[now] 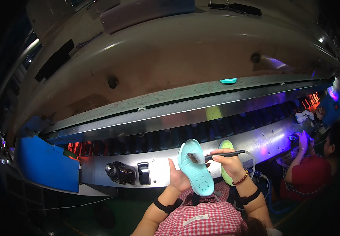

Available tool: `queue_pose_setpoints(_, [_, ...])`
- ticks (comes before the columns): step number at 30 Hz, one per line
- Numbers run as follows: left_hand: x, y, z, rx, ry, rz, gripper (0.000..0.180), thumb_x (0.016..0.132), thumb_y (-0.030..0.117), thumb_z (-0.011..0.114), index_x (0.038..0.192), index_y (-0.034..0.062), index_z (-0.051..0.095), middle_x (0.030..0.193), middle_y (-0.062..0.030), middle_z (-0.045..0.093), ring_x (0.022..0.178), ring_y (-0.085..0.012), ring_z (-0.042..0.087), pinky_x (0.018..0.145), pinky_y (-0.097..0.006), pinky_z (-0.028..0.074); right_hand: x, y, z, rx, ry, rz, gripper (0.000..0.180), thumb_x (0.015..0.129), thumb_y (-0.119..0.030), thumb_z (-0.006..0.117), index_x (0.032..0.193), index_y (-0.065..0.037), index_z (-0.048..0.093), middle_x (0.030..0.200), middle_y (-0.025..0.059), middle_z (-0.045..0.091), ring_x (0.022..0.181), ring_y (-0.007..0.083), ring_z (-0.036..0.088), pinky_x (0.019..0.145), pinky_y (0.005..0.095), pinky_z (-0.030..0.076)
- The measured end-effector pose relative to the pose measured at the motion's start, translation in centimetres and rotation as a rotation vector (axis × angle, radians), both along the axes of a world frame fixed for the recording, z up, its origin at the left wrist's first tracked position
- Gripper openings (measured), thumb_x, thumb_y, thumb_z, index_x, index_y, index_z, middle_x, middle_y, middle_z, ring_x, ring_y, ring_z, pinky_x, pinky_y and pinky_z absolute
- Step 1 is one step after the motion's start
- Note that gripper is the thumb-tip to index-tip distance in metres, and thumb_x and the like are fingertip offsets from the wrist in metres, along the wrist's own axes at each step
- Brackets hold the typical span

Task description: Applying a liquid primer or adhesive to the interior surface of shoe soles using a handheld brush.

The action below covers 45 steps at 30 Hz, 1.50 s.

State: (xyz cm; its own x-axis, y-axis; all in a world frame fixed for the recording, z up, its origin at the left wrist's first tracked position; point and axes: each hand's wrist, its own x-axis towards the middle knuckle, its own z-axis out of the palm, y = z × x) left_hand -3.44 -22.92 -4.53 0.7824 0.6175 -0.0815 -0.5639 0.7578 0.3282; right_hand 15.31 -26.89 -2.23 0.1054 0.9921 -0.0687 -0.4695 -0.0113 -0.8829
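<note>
Left hand (179, 177) clamps a turquoise sole (196, 168); right hand (228, 159), pinching a brush (215, 155), best strokes evenly edge to edge, sole held steady.

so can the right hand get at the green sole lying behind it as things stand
Probably not right away. The right hand is closed on a brush touching the light blue sole that the left hand holds. The green sole lies just behind it with nothing between, so only the brush keeps those fingers busy.
</note>
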Motion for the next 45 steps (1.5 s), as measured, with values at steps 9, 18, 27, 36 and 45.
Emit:
queue_pose_setpoints(9, [3.4, -0.9, -0.7, -0.074, 0.238, 0.306, 0.075, 0.084, 0.065, 0.013, 0.128, 0.0090, 0.035, 0.123, -0.0131, 0.045, 0.114, -0.0268, 0.044, 0.099, -0.042, 0.032, -3.1, 1.9, 2.6, 0.305, -0.844, -0.135, 0.017, 0.071, -0.009, 0.067, 0.087, -0.003, 0.067, 0.086, 0.0124, 0.065, 0.079, 0.0206, 0.063, 0.070, 0.0284, 0.049])
queue_pose_setpoints(18, [-0.6, 1.6, -0.8, 0.011, 0.088, 0.245, 0.079, 0.082, 0.066, 0.016, 0.123, 0.0030, 0.040, 0.108, -0.0189, 0.054, 0.097, -0.0318, 0.054, 0.089, -0.047, 0.041, -0.8, -2.1, 4.7, 0.531, -1.062, 0.329, 0.017, 0.067, -0.011, 0.067, 0.083, -0.005, 0.064, 0.080, 0.0107, 0.064, 0.073, 0.0242, 0.062, 0.068, 0.0327, 0.049])
queue_pose_setpoints(27, [0.9, -0.1, 0.4, -0.040, -0.179, 0.129, 0.069, 0.084, 0.063, 0.021, 0.127, 0.0116, 0.040, 0.122, -0.0114, 0.049, 0.107, -0.0302, 0.050, 0.093, -0.045, 0.039, -3.1, -1.2, 6.2, 0.501, -0.770, 0.167, 0.017, 0.070, -0.002, 0.068, 0.086, 0.001, 0.065, 0.084, 0.0124, 0.065, 0.079, 0.0176, 0.063, 0.074, 0.0298, 0.049])
queue_pose_setpoints(36, [0.5, 0.9, 2.3, 0.109, -0.041, 0.112, 0.081, 0.076, 0.072, 0.025, 0.127, 0.0108, 0.038, 0.109, -0.0196, 0.053, 0.094, -0.0307, 0.055, 0.083, -0.044, 0.044, -1.6, -2.0, 7.2, 0.592, -0.728, 0.317, 0.017, 0.073, -0.005, 0.066, 0.089, -0.001, 0.065, 0.086, 0.0119, 0.065, 0.083, 0.0209, 0.063, 0.076, 0.0311, 0.048])
queue_pose_setpoints(45, [0.4, 1.7, 4.9, 0.200, -0.056, 0.499, 0.096, 0.070, 0.081, 0.017, 0.111, 0.0006, 0.047, 0.088, -0.0203, 0.054, 0.077, -0.0307, 0.054, 0.070, -0.041, 0.044, -1.1, -2.8, 8.2, 0.642, -0.713, 0.436, 0.017, 0.072, -0.001, 0.067, 0.089, -0.001, 0.064, 0.089, 0.0120, 0.065, 0.088, 0.0229, 0.062, 0.079, 0.0316, 0.048])
